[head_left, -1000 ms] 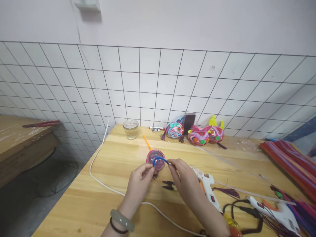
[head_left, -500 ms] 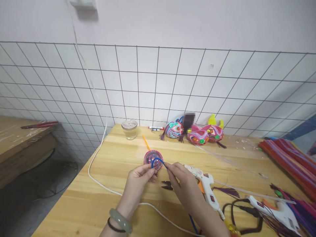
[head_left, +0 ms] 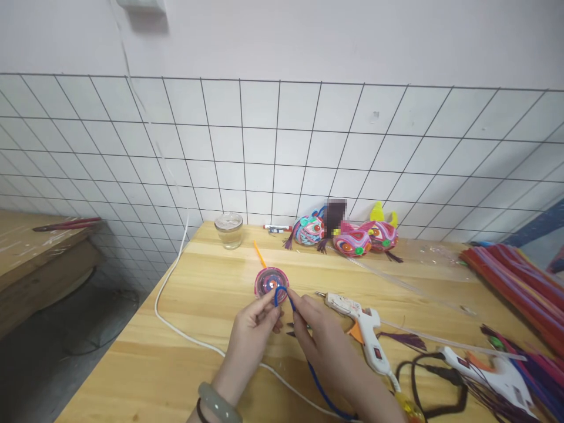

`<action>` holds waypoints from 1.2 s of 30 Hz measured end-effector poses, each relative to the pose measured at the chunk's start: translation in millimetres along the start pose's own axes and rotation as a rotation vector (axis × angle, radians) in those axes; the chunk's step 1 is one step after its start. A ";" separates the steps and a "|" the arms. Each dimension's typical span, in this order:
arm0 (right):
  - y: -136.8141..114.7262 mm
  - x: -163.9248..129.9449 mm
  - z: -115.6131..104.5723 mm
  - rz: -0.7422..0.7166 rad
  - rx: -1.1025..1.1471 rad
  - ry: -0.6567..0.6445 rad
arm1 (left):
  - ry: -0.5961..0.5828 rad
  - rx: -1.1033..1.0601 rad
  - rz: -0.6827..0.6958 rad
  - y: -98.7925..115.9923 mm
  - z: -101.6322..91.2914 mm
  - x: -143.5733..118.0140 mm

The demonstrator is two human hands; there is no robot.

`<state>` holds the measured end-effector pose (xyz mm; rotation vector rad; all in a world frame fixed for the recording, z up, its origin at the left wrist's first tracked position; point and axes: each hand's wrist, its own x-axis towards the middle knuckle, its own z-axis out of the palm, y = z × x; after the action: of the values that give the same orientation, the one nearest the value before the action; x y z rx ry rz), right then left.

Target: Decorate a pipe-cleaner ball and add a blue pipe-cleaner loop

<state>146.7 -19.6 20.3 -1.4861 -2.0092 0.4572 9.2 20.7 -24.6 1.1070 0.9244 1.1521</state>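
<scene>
A fuzzy blue pipe cleaner [head_left: 281,288] is bent into a small arch between my hands, its long tail running down under my right wrist. My left hand [head_left: 255,323] pinches one end of it. Fingers of my right hand [head_left: 319,329] are closed on the other side of the arch. Just behind the fingertips lies a round, coiled pink and purple disc [head_left: 267,281] with a shiny centre, partly covered by my hands. An orange stick [head_left: 259,254] juts from behind it. Dark pointed tool tips [head_left: 291,330] show beside my right hand.
A white glue gun [head_left: 368,329] lies right of my hands, and another glue gun [head_left: 489,376] further right. Colourful stuffed figures [head_left: 352,238] and a glass of liquid [head_left: 229,232] stand by the wall. A white cord [head_left: 189,338] crosses the table. Striped pipe-cleaner bundles [head_left: 515,288] lie far right.
My hands have come closer together, and the blue arch is narrower. My right hand has moved slightly left and lower, and more of the pipe cleaner's tail shows. The view has shifted a little.
</scene>
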 end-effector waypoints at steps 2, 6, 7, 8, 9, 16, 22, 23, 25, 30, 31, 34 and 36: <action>-0.8 -0.2 -0.3 -0.003 0.001 -0.004 | -0.001 0.051 0.017 -2.5 -0.3 -1.4; 1.0 -0.5 0.5 -0.029 0.003 0.001 | -0.009 0.168 0.052 -2.0 -0.6 -4.1; 1.5 -0.5 0.6 -0.037 0.007 0.002 | -0.010 0.194 0.060 -0.9 -0.3 -4.7; 1.8 -0.6 0.8 -0.044 0.010 0.002 | -0.012 0.215 0.067 0.2 0.0 -5.1; 2.2 -0.7 0.9 -0.046 0.013 0.002 | -0.014 0.230 0.072 1.2 0.5 -5.5; 3.7 -1.5 1.6 -0.072 0.056 -0.002 | -0.021 0.263 0.078 0.3 2.0 -5.2; 5.5 -1.5 1.9 -0.059 0.042 -0.023 | -0.029 0.281 0.056 -1.7 1.5 -5.8; 5.9 -1.6 2.3 -0.057 0.040 -0.020 | -0.029 0.277 0.057 -1.6 1.5 -5.9; 6.7 -1.8 3.1 -0.058 0.040 -0.013 | -0.025 0.267 0.059 -0.8 1.7 -6.0; 7.6 -2.2 4.0 -0.071 0.044 -0.009 | -0.017 0.264 0.057 3.2 3.3 -6.0; 7.4 -2.2 3.7 -0.070 0.044 -0.014 | -0.018 0.267 0.055 3.5 3.5 -6.0; 6.5 -2.4 2.4 -0.054 0.043 -0.034 | -0.017 0.277 0.050 2.6 3.5 -5.8; 5.9 -2.6 1.8 -0.037 0.040 -0.040 | -0.024 0.289 0.049 1.0 3.0 -5.6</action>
<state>150.4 -20.1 14.7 -1.4240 -2.0425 0.5130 10.7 14.7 -22.9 1.3799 1.0735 1.0635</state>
